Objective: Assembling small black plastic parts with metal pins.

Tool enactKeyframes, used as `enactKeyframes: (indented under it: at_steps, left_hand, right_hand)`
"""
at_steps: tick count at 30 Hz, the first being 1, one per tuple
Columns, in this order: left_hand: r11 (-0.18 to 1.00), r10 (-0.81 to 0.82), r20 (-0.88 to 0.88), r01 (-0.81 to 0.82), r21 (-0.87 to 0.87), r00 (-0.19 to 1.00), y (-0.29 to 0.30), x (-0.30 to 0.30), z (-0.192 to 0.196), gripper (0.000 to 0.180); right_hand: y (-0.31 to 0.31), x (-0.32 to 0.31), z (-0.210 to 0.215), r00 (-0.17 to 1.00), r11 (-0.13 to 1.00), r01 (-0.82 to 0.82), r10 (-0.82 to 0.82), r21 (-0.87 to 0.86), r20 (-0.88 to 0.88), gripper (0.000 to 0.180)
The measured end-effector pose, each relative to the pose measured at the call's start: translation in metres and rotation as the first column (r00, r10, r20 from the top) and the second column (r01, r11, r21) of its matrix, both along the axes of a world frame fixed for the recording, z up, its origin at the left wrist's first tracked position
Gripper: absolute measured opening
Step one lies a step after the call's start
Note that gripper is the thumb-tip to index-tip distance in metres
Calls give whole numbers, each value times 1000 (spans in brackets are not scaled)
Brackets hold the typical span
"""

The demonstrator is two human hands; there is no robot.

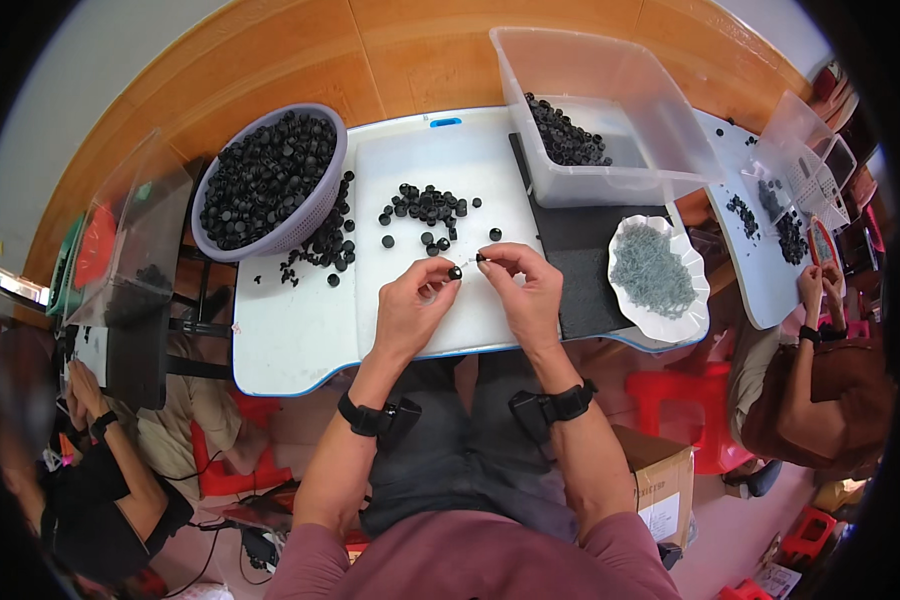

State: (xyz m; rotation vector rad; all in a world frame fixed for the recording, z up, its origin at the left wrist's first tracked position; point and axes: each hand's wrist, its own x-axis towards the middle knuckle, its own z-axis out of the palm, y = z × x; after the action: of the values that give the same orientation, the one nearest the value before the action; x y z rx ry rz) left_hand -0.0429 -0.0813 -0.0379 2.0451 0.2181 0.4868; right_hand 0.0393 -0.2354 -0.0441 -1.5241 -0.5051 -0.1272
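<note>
My left hand [414,308] pinches a small black round cap [455,272] between thumb and fingertips above the white table [300,330]. Close beside it, my right hand [526,290] holds a small thin part [481,258] with a dark tip, pointed toward the cap. A loose cluster of black caps [428,207] lies on the table just beyond both hands. Both wrists wear black bands.
A lilac basket [322,200] full of black caps stands at the left, with spilled caps [325,245] beside it. A clear plastic bin [610,110] holds more caps. A white scalloped dish [687,320] holds grey thin parts. Other people work at the left and right.
</note>
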Motion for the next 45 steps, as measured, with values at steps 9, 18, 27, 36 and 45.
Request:
enactKeyframes:
  at_steps: [9,18,27,36,45]
  left_hand:
    - [982,-66,94,81,-172,993,7,-1,-14,28]
    - [973,-89,38,95,-212,995,6,-1,-11,28]
    - [989,-93,39,97,-113,995,5,-2,-5,29]
    - [992,-77,69,84,-97,995,7,-2,-4,27]
    - [994,-80,62,84,-73,995,5,-2,-3,27]
  right_hand:
    - [2,-6,11,994,995,-84,87,-47,65,16]
    - [2,-6,8,991,995,-64,72,-75,112,13]
    - [4,-6,8,990,986,-51,71,-160,124,13]
    - [2,-5,8,983,977,-142,158,-157,96,13]
    - [4,-6,13,974,978,-98,132,-185,181,12]
